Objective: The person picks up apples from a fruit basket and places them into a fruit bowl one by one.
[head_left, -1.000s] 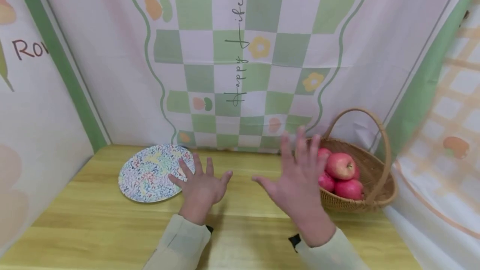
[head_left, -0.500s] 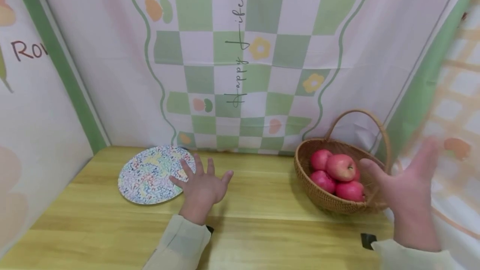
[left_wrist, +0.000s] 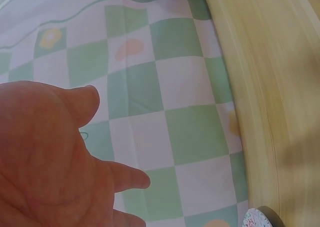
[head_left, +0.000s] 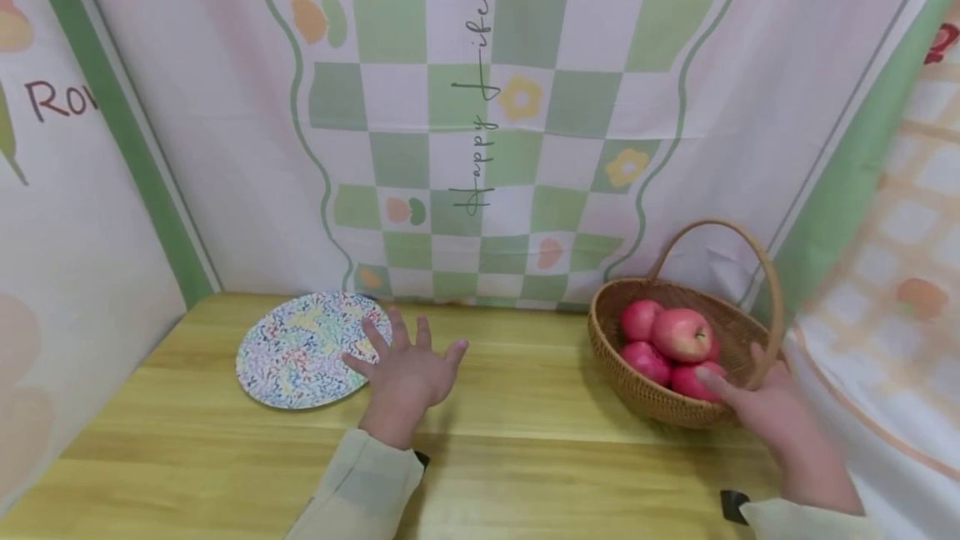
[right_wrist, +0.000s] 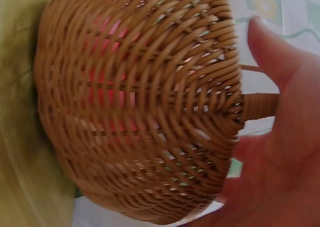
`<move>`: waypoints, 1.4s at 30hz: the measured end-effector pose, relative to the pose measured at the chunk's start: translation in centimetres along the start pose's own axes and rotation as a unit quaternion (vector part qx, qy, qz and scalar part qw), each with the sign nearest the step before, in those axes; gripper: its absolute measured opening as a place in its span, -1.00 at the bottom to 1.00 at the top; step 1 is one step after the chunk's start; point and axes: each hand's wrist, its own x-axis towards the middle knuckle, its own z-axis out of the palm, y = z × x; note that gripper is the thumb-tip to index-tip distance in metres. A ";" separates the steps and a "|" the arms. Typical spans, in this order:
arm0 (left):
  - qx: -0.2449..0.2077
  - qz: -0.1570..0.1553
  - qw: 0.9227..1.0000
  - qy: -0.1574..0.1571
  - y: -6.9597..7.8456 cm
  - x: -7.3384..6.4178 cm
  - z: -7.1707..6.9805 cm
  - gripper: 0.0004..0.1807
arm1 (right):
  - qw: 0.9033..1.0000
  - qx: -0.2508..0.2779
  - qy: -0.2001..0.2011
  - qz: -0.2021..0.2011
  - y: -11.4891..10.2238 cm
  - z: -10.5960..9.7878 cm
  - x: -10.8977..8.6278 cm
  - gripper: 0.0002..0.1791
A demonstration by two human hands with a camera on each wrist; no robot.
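1. Speckled plate: left rear of the table. Left fingertips overlap its right edge in the head view; contact unclear. A careless drop of that hand could knock it.
2. Left hand: released, fingers spread, nothing held. Idle like this, it gives the basket no second support.
3. Apples: at least five visible, heaped toward the left of the basket. A sharp tilt could roll the top one, I'd judge; cause would be the smooth, loose pile.
4. Basket: stands at the table's right, handle upright. Lifted by its right end alone, it would probably tip, weight lying left.
5. Right hand: by the handle's foot, thumb to one side, fingers to the other, not closed; no firm hold seen. Thumb overlaps the lower right apple in the head view and might nudge it.
6. Around, left to right: left cloth; checked back cloth, lettered "Happy Life", limiting rearward room behind plate and basket; right cloth, close beside the right hand, likeliest to brush it.
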 end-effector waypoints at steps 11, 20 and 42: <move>0.008 -0.004 1.000 0.000 0.2 -0.1 0.0 -0.05 | 0.996 0.000 -0.030 0.084 0.1 0.6 -0.1 0.09; 0.011 -0.002 1.000 0.001 0.0 0.1 0.4 -0.04 | 0.994 0.009 -0.022 0.107 0.0 0.8 -0.2 0.09; -0.157 0.220 0.963 -0.005 1.4 0.1 1.3 0.08 | 0.999 0.036 -0.014 0.037 -1.1 2.5 -0.6 0.08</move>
